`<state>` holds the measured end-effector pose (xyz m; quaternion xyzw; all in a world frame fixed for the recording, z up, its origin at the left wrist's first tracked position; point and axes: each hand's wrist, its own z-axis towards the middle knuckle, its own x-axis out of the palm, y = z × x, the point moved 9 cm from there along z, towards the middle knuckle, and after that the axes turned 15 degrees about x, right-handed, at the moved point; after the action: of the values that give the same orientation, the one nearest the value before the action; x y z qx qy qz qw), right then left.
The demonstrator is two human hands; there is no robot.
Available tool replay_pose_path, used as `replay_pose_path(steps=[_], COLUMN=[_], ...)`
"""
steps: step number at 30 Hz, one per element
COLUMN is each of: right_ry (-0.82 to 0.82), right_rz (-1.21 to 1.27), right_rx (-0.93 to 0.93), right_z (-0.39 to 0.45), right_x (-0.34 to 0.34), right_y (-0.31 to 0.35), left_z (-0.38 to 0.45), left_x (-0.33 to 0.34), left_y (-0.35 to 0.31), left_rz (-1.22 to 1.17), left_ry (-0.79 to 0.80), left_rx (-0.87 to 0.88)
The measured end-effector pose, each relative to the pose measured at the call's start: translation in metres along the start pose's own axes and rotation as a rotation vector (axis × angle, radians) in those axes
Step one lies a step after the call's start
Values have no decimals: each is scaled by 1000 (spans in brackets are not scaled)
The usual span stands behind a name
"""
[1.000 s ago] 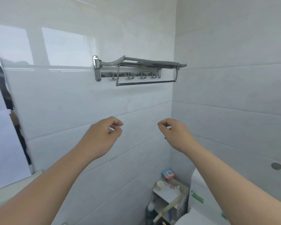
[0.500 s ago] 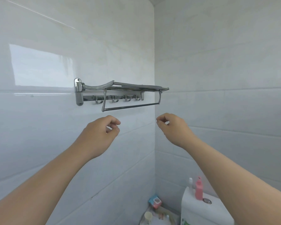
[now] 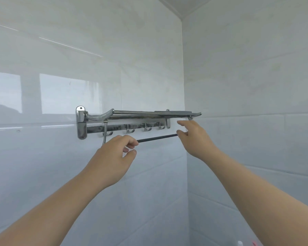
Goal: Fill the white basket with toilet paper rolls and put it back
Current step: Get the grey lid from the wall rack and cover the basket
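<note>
No white basket and no toilet paper rolls are in view. Both my bare arms reach up at a chrome towel rack [image 3: 140, 113] fixed to the tiled wall. My left hand [image 3: 112, 157] hovers in front of the left part of the rack's thin lower bar [image 3: 156, 137]; its fingers are loosely curled with a gap to the thumb, and nothing shows in it. My right hand [image 3: 194, 139] is at the bar's right end, index finger stretched toward the rack's right tip. Whether it touches the metal I cannot tell.
A row of small hooks [image 3: 130, 130] hangs under the rack's shelf. The white tiled walls meet in a corner just right of the rack. At the bottom right edge, a white bottle tip [image 3: 240, 243] and a pink one [image 3: 254, 244] peek in.
My view has tilted up, so the toilet tank and floor shelf dropped out of sight. Both hands rose from below the rack to its lower bar, and the right index finger straightened.
</note>
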<state>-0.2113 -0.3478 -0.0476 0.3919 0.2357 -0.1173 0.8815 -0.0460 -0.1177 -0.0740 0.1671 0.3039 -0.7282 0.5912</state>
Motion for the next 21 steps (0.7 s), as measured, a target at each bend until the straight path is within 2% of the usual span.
replay_pose_path(steps=[4, 10, 12, 16, 21], right_ry=[-12, -23, 15, 141, 267], right_rz=[20, -14, -22, -196, -115], right_rx=[-85, -102, -87, -46, 94], right_z=[52, 117, 131, 155, 170], right_x=[4, 11, 16, 26, 31], right_y=[1, 2, 2, 7, 12], left_z=[23, 65, 75, 84, 82], left_x=[13, 34, 38, 51, 61], left_y=[-1, -11, -15, -18, -16], left_rz=[38, 145, 166, 183, 198], left_ry=[-40, -33, -37, -42, -32], left_rx=[-19, -14, -7, -5, -15])
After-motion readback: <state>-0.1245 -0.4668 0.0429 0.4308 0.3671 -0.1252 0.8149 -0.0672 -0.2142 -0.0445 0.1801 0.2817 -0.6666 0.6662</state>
